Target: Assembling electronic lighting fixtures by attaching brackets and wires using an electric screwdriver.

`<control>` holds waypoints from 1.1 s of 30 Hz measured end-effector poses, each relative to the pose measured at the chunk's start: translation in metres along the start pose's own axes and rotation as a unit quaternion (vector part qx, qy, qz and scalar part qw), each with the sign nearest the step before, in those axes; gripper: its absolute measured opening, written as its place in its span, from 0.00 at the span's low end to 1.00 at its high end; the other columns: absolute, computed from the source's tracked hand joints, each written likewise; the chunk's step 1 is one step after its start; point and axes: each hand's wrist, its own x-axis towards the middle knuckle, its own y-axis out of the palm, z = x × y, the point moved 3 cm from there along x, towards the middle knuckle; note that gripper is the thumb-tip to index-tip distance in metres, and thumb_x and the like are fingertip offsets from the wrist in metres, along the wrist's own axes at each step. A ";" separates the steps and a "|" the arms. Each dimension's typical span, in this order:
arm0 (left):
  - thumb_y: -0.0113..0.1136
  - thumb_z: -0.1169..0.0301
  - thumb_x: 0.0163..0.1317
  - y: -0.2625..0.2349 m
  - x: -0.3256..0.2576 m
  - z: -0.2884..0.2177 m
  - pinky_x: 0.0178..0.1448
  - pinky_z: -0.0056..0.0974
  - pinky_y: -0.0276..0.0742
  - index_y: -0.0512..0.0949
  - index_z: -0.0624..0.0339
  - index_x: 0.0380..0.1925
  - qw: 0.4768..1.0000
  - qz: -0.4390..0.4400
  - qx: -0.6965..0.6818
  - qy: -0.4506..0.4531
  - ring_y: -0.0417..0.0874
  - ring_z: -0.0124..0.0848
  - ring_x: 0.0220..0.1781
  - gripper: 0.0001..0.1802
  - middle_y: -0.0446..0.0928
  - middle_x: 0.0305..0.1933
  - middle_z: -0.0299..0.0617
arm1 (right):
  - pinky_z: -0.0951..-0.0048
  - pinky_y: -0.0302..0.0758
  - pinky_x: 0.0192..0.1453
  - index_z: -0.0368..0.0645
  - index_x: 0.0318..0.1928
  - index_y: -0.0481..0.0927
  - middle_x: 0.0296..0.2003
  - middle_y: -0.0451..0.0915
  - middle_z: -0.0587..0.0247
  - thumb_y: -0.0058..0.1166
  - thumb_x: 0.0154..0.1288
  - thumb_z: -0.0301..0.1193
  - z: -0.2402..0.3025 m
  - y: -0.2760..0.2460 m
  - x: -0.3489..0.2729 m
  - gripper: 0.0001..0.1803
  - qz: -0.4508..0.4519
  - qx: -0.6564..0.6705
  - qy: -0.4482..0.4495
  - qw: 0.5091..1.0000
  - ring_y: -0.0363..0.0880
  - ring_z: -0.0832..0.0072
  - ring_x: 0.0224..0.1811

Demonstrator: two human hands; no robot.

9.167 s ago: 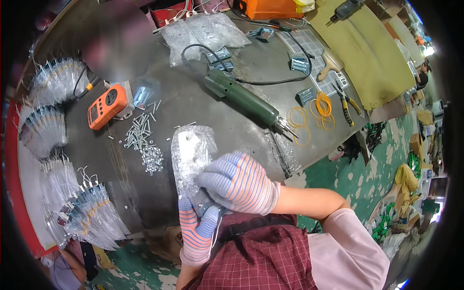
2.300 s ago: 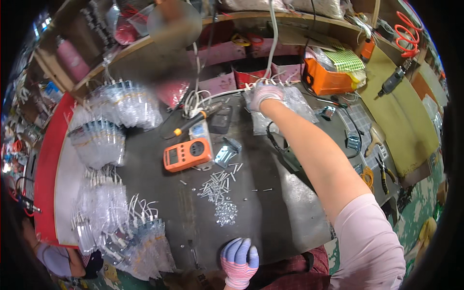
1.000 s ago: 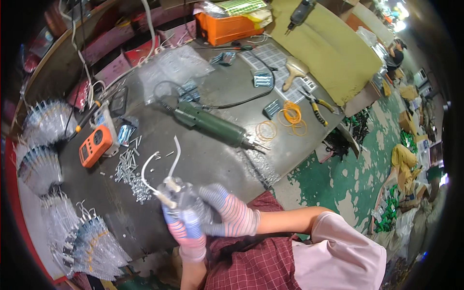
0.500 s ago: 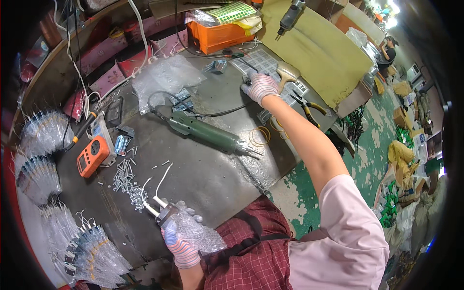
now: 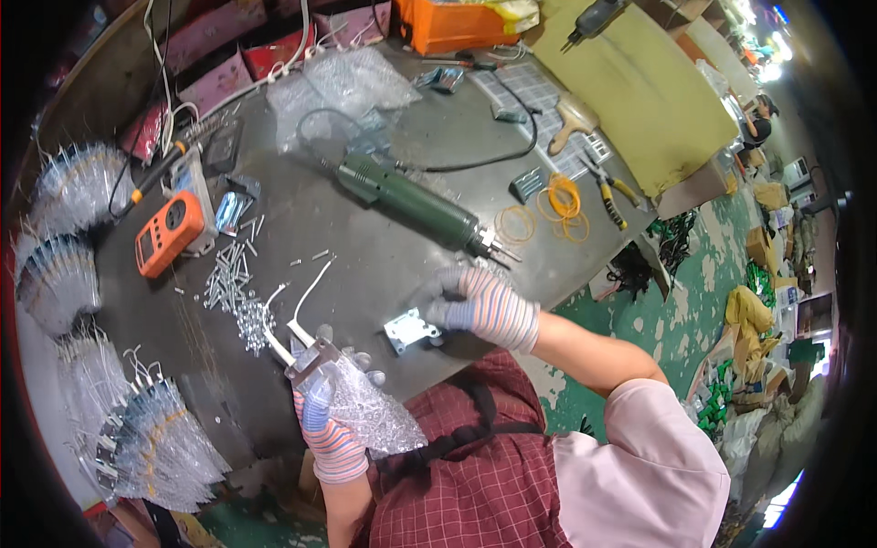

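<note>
The head view, a wide fisheye, looks down from close above the near side of the bench point(image 5: 297, 215), reaching the floor point(image 5: 607, 338) on the right.

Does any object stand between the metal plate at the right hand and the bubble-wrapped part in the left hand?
No loose object is visible between the metal plate at the right hand and the bubble-wrapped part; only the left hand's own grey fingertips project on the plate's side.

Left hand point(image 5: 331, 437), gloved: curled in a grip; its forearm point(image 5: 347, 507) rises from the lower edge of view. Right hand point(image 5: 493, 309), gloved: higher, further right, fingers point(image 5: 449, 285) bent and directed left; bare right forearm point(image 5: 598, 352) runs to a bent elbow point(image 5: 650, 373).
</note>
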 end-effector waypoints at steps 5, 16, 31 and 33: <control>0.68 0.67 0.50 0.005 -0.027 -0.020 0.43 0.50 0.86 0.70 0.63 0.59 0.998 -0.067 0.012 0.016 0.82 0.43 0.46 0.35 0.77 0.47 0.49 | 0.62 0.77 0.48 0.45 0.44 0.82 0.37 0.81 0.53 0.54 0.61 0.30 0.020 -0.005 -0.013 0.11 -0.145 -0.448 -0.281 0.836 0.81 0.55 0.40; 0.58 0.65 0.65 -0.001 -0.030 -0.004 0.52 0.53 0.84 0.72 0.63 0.57 0.987 -0.070 -0.044 -0.138 0.82 0.47 0.50 0.23 0.76 0.51 0.53 | 0.59 0.72 0.43 0.44 0.35 0.82 0.31 0.78 0.58 0.61 0.59 0.34 0.009 0.031 0.004 0.08 -0.090 -0.401 -0.307 0.859 0.76 0.57 0.36; 0.56 0.59 0.68 0.000 -0.033 0.001 0.42 0.48 0.87 0.67 0.62 0.56 0.993 -0.017 0.027 -0.115 0.85 0.45 0.40 0.23 0.77 0.47 0.52 | 0.59 0.70 0.38 0.48 0.41 0.83 0.33 0.77 0.61 0.67 0.51 0.35 0.021 0.085 0.031 0.15 -0.003 -0.365 -0.445 0.817 0.75 0.60 0.34; 0.54 0.56 0.68 -0.013 -0.034 0.002 0.39 0.48 0.87 0.68 0.63 0.56 0.991 -0.026 0.046 -0.126 0.85 0.45 0.37 0.25 0.78 0.47 0.53 | 0.58 0.72 0.43 0.48 0.44 0.81 0.37 0.78 0.60 0.65 0.53 0.38 0.024 0.090 0.025 0.18 -0.011 -0.398 -0.443 0.803 0.77 0.58 0.38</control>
